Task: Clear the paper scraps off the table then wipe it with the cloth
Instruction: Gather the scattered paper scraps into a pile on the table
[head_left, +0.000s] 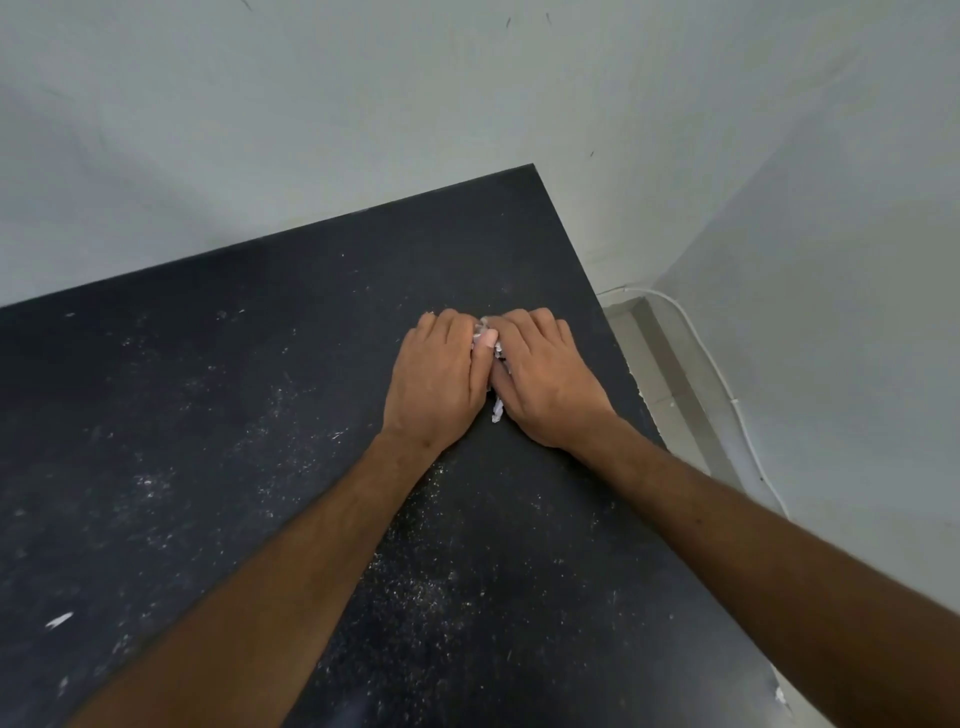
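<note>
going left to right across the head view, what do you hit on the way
Stray scrap near the table's left edge → left hand → bunched paper scraps between the hands → right hand → white cable on the floor by the wall.

Two bare hands: left hand (434, 382), right hand (545, 379). One dark speckled table (208, 415). One bunch of white paper scraps (497, 410) between hands; one loose white scrap (58, 620). One white cable (727, 384).
</note>
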